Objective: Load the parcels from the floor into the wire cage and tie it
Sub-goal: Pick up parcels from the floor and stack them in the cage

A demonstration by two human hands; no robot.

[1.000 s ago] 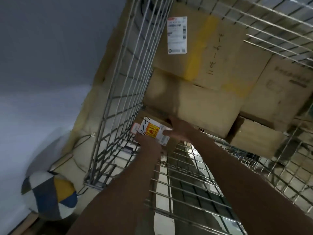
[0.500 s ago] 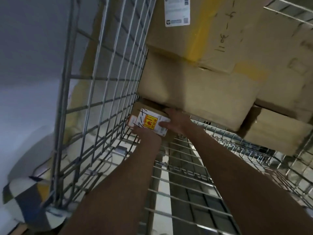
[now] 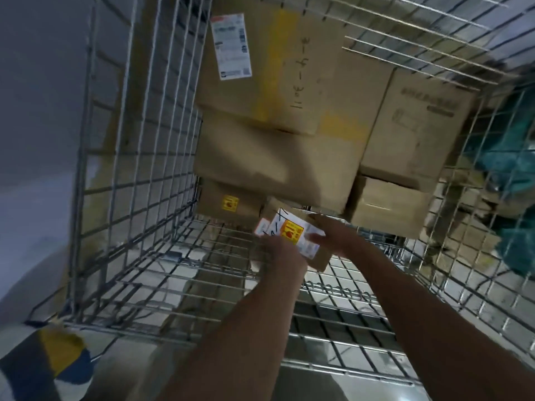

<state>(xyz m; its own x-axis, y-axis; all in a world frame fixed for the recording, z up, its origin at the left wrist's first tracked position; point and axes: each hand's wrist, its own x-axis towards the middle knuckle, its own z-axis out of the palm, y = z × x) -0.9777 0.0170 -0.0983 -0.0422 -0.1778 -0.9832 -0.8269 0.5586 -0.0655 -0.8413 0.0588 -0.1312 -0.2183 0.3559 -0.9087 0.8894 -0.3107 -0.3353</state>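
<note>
1. Since a moment ago, your small brown cardboard box with the yellow sticker (image 3: 292, 235) has shifted right, away from the silver wire cage (image 3: 139, 157) wall.
2. Your left hand (image 3: 282, 253) and right hand (image 3: 333, 235) grip its ends, low beside the stacked boxes.
3. It looks light and stiff; hold the edges.

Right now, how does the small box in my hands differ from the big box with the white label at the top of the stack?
The small box is far smaller than the big box. It is gripped by the left hand and right hand, low in the cage; the big box sits atop the stack. Its label has a yellow sticker; the big box's is plain white, beside yellow tape. Both are brown cardboard.
</note>
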